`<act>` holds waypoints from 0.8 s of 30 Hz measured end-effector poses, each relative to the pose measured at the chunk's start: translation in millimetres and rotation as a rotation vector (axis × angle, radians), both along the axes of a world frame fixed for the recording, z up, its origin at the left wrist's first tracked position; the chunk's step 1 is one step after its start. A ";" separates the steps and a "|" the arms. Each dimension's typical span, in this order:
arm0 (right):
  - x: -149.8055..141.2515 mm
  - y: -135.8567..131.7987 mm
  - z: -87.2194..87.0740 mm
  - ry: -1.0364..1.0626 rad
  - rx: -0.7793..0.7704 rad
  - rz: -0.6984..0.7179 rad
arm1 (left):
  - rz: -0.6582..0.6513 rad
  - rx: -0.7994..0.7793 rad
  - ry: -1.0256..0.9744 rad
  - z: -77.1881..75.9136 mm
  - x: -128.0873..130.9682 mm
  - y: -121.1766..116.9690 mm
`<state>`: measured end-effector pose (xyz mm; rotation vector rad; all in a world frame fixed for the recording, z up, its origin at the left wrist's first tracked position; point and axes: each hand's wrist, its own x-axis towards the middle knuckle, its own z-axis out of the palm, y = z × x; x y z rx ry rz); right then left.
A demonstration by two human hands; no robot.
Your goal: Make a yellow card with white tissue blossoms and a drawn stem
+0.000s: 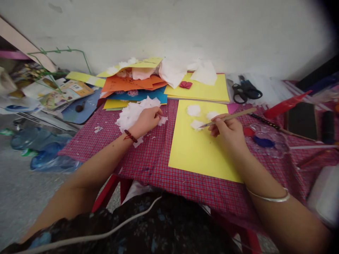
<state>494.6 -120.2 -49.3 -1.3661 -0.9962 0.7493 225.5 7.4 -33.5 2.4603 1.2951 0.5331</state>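
Note:
My left hand (pixel 148 119) is closed, fingers curled down at the right edge of a heap of small white paper pieces (pixel 128 114); a piece shows at its fingertips. In my right hand (pixel 228 130) is a slim wooden paintbrush (pixel 242 113), held like a pen. Its dark tip touches or hovers just over a white paper piece (pixel 196 125) on a yellow sheet (pixel 203 151); I cannot tell which. Two more white clumps, one round (pixel 194 110) and one partly behind my fingers (pixel 212 115), lie on the same sheet.
A checked cloth (pixel 148 158) covers the table. Behind are orange folded papers (pixel 127 84), white tissue (pixel 172 72) and a red folded paper (pixel 185 84). To the right lie black scissors (pixel 245 92), a paint palette (pixel 267 141) and a red tube (pixel 287 104). Plastic bottles (pixel 50 151) lie left, on the floor.

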 end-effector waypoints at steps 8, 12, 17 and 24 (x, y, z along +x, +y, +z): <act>0.5 0.9 -3.2 0.001 -0.003 0.006 | -0.270 0.290 0.430 3.3 3.1 -9.4; 0.9 -0.4 -0.6 -0.002 -0.009 0.006 | -0.141 0.244 0.264 5.7 6.8 -8.3; 0.3 -0.1 1.9 0.021 0.000 0.036 | 0.064 -0.257 -0.417 23.4 11.4 -16.1; -0.1 -0.6 3.5 0.016 0.041 0.090 | 0.005 -0.527 -0.595 24.3 38.6 -36.4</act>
